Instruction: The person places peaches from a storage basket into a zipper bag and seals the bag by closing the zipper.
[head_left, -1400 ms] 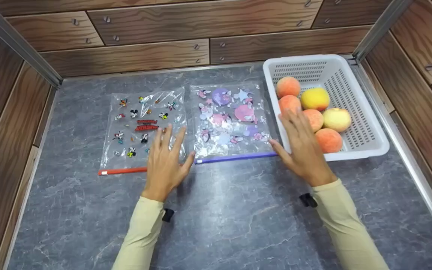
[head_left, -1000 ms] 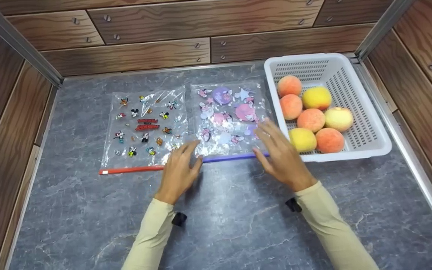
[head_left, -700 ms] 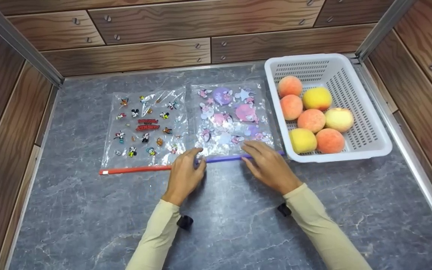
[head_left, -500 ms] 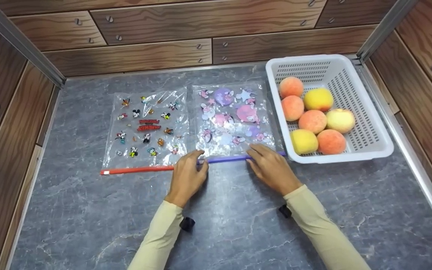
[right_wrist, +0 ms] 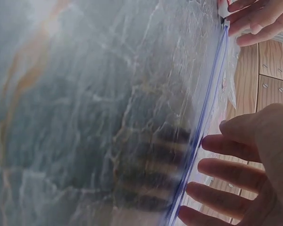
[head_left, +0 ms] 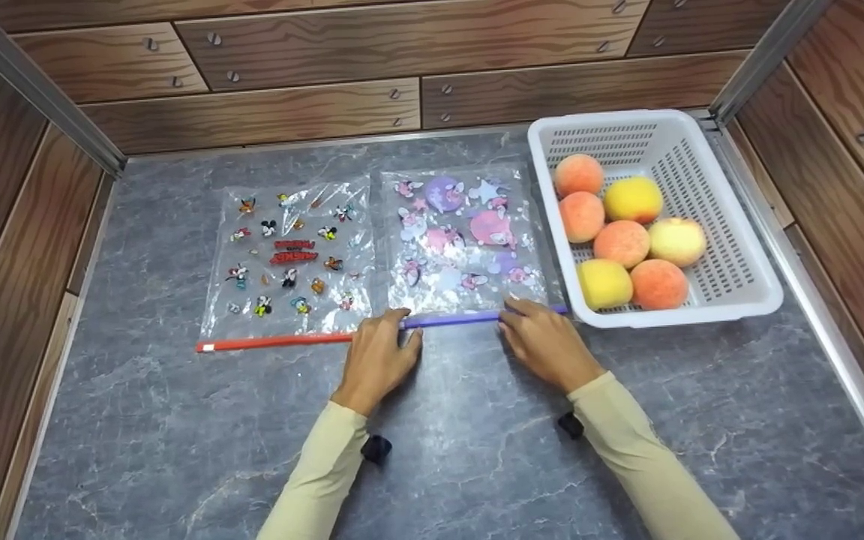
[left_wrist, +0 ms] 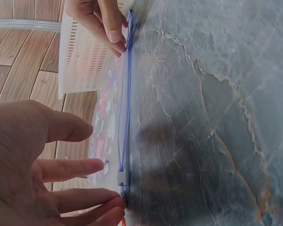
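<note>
Two bags lie flat and side by side in my head view, and both hands are now at the one with the purple strip. The left hand [head_left: 376,356] is at the left end of the purple strip [head_left: 451,319]; the right hand [head_left: 552,341] is near its right end. I compare this with the first earlier frame: then the left hand was over the red-strip bag [head_left: 293,255] and the right over the white basket [head_left: 732,313]. The front yellow fruit [head_left: 604,284], covered then, now shows among seven fruits. The purple-strip bag [head_left: 443,240] has kept its place on the grey tabletop [head_left: 462,465], between the other bag and the basket.

Through the left wrist view I see the left fingers extended and spread, the thumb apart, gripping nothing that I can make out. Lower fingertips are just beside the white slider [left_wrist: 121,178]. From there the strip runs as two purple lines, slightly parted, to the right hand.

On my right wrist view four right fingers reach out, tips at the strip, the thumb apart from it; I see no pinch. How hard they press, I cannot tell.
</note>
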`<state>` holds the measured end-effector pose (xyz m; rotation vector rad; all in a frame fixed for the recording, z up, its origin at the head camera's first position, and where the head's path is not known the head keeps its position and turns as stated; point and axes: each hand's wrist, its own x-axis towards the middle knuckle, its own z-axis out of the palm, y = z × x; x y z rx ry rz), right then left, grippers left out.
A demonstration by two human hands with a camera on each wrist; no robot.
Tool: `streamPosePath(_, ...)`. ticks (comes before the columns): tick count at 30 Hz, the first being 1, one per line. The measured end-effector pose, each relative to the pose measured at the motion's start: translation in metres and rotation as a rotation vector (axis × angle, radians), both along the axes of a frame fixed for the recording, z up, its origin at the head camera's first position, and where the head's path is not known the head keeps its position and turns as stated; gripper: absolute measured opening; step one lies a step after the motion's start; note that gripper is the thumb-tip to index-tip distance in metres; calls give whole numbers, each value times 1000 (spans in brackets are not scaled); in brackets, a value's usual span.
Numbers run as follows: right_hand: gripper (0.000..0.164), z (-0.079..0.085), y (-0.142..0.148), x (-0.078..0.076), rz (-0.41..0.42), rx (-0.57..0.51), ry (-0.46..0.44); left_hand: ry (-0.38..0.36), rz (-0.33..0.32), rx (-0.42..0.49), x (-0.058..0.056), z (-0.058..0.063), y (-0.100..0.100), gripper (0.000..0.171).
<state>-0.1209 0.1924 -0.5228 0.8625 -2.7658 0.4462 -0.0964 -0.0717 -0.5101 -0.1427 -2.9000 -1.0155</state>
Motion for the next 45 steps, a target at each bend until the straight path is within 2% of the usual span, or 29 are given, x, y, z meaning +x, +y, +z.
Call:
streamPosePath(8, 21, 2, 1, -2, -7, -30, -41, -7, 51, 19, -5, 4, 0, 41)
streamPosePath(12, 22, 3, 2, -2, -7, -41, -56, -25, 77, 66, -10, 5, 0, 40)
streamPosePath(16, 21, 3, 3, -2, 4, -55, -56, -80, 142, 194, -12, 7, -1, 38)
streamPosePath(20, 21, 2, 3, -3, 4, -74, -45, -104, 185, 431, -15, 10, -2, 37)
streamPosePath(23, 22, 2, 3, -2, -4, -81, -43, -126, 169, 609, -17, 11, -3, 36)
streamPosePath(25, 22, 0, 2, -1, -1, -81, -51, -150, 162, 685, -19, 10, -4, 37)
streamPosePath(28, 22, -2, 1, 1, 4, -80, -64, -203, 156, 738, -20, 10, -6, 39)
streamPosePath(31, 21, -3, 1, 4, 2, -81, -63, -262, 144, 754, -21, 8, -6, 43)
streamPosePath(35, 21, -5, 1, 7, -3, -80, -48, -313, 98, 804, -24, 5, -3, 46)
streamPosePath(38, 22, -6, 2, 10, -3, -85, -42, -300, 58, 832, -24, 6, -1, 44)
streamPosePath(41, 23, -7, 4, 10, -5, -117, -21, -248, 18, 811, -24, 12, 1, 44)
streamPosePath(45, 20, -8, 4, 7, -20, -214, 73, -178, -14, 779, -26, 23, 3, 47)
